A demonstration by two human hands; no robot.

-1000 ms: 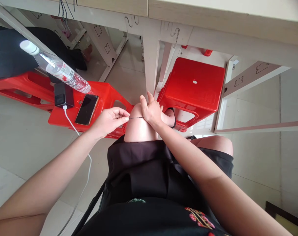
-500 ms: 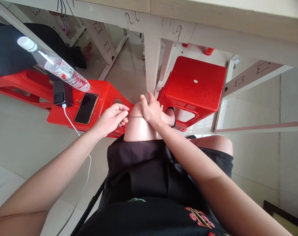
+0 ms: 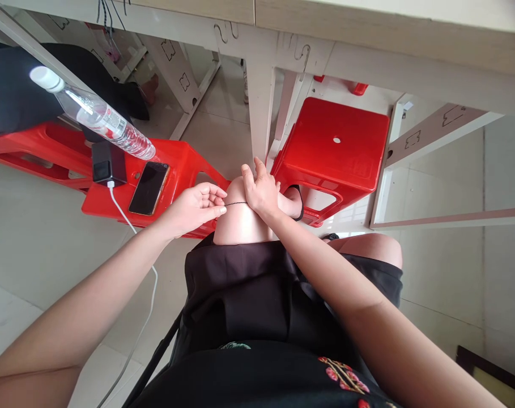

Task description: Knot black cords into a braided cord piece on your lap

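A thin black cord (image 3: pixel 235 203) lies stretched across my bare knee (image 3: pixel 235 221), just above the hem of my black shorts (image 3: pixel 240 289). My left hand (image 3: pixel 195 207) pinches the cord's left end between its fingertips, close to the knee. My right hand (image 3: pixel 261 190) rests on top of the knee with its fingers spread, and the cord's other end runs under it. The part beneath that hand is hidden.
A red plastic stool (image 3: pixel 184 161) at left carries a smartphone (image 3: pixel 149 188), a black charger (image 3: pixel 108 164) with a white cable (image 3: pixel 125 212), and a water bottle (image 3: pixel 104 122). Another red stool (image 3: pixel 333 141) stands at right, beside white table legs (image 3: pixel 260 102) over a tiled floor.
My left hand has shifted slightly right toward the knee, and its fingers have spread a little. Less cord shows between my hands. My right hand has stayed in place.
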